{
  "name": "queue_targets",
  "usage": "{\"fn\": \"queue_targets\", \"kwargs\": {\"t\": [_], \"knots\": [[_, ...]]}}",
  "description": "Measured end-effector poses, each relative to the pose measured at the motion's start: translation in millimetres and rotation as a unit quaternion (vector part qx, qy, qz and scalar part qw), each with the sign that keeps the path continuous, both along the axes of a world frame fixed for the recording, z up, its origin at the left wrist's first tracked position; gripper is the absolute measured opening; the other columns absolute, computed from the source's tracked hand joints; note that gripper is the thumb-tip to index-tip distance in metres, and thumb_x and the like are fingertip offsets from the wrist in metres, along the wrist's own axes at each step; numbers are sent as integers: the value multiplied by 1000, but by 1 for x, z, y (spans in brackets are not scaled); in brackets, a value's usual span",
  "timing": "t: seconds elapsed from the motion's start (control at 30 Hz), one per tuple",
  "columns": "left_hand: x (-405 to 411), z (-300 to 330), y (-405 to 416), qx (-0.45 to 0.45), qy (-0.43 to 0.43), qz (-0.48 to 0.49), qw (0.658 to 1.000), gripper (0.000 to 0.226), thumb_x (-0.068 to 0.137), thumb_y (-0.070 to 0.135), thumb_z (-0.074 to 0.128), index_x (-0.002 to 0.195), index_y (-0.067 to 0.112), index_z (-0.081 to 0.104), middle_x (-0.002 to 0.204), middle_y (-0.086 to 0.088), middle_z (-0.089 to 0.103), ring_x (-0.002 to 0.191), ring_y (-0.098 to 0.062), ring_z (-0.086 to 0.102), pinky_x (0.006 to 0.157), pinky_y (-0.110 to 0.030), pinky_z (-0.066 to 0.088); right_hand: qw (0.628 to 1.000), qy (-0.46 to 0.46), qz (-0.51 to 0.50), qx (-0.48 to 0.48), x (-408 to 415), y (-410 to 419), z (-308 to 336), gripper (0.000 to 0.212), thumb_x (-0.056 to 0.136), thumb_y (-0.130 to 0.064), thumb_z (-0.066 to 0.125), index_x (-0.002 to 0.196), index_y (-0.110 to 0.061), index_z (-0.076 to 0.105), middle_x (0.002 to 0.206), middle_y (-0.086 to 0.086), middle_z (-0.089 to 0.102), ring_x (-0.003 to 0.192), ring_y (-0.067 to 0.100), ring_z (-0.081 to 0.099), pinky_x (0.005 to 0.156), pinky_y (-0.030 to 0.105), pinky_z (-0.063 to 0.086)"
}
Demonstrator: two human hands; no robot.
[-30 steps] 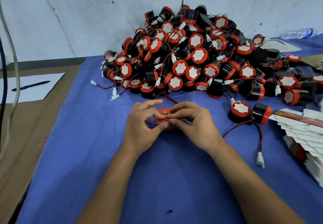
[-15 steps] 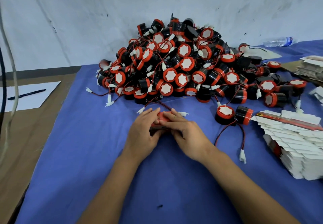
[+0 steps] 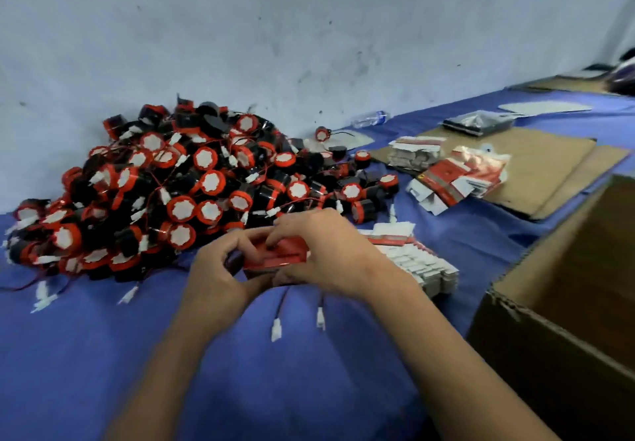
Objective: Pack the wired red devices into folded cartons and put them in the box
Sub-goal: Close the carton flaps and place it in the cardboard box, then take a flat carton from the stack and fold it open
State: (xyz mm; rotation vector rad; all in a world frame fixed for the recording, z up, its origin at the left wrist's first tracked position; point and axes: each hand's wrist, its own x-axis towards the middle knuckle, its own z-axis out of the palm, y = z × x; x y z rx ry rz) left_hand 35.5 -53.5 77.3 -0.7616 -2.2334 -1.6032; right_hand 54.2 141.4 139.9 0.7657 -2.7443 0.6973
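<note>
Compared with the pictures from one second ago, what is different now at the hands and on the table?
The view has swung right, so an open cardboard box and more flat cartons now show. Both hands, left hand and right hand, still grip the red carton, now raised slightly off the blue cloth. The pile of red devices has not moved.

Matt blue cloth [image 3: 103, 354], glossy red card carton [image 3: 278, 255], rough corrugated cardboard box [image 3: 563, 310], glossy plastic devices [image 3: 192, 179]
</note>
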Motion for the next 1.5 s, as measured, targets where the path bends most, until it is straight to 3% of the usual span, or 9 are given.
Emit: {"fn": "queue_targets", "kwargs": {"t": [0.13,0.3,0.53,0.7,0.87,1.13,1.3,1.4,1.5], "knots": [[-1,38,124,79,7,-165,983,24,78,17,85,93,25,67,134,5,68,130,-13,61,95,-27,57,969,69,-222,-79,70,116,33,37,78,-41,84,113,-30,76,103,-13,75,92,2,66,81,28,53],[8,43,263,-24,-55,-222,973,19,93,18,76,110,25,69,118,11,69,112,-6,62,92,-19,49,816,-1,-545,-191,127,219,32,43,78,-60,80,107,-31,66,104,-6,68,88,6,62,70,30,57],[16,33,323,-197,-127,-270,934,34,98,13,69,127,25,59,131,-4,59,127,-20,56,109,-44,47,776,-207,-592,-73,110,251,10,36,83,-35,79,101,-15,56,95,7,63,83,23,66,78,42,63],[12,35,318,-216,-119,-271,930,32,97,20,70,124,33,60,131,-5,62,124,-20,59,105,-47,51,796,-210,-567,-18,102,239,6,31,84,-45,76,78,-20,59,78,3,64,68,21,66,60,34,58],[17,30,308,-187,-157,-276,930,28,101,23,64,126,36,62,132,-3,64,123,-20,61,103,-44,52,811,-203,-549,4,99,217,5,18,90,-34,73,92,-18,64,84,3,65,75,20,66,73,36,62],[3,1,249,-57,-116,-107,986,15,97,20,65,86,30,67,87,12,73,83,-8,68,66,-27,49,837,196,-507,-66,59,152,-1,11,88,-32,69,93,-23,65,93,-4,67,89,19,59,68,35,51],[-32,-30,188,-125,-104,159,974,30,79,-4,57,102,14,67,109,-8,67,103,-30,62,81,-42,49,928,-48,-366,46,-33,100,-48,9,91,-21,62,95,-14,65,102,7,66,107,29,61,71,37,48],[-52,-41,173,-108,-180,162,964,42,80,-7,52,116,12,59,117,-7,63,108,-30,60,83,-37,47,918,-137,-344,140,-64,89,-78,27,99,-29,55,121,-16,64,129,8,62,128,31,52,109,52,37],[-69,-45,170,-121,-216,134,959,46,84,-2,49,126,16,53,114,1,53,88,-14,56,67,-33,46,916,-118,-334,187,-75,85,-89,22,99,-17,52,114,-13,67,123,10,67,114,32,64,92,40,47]]}}
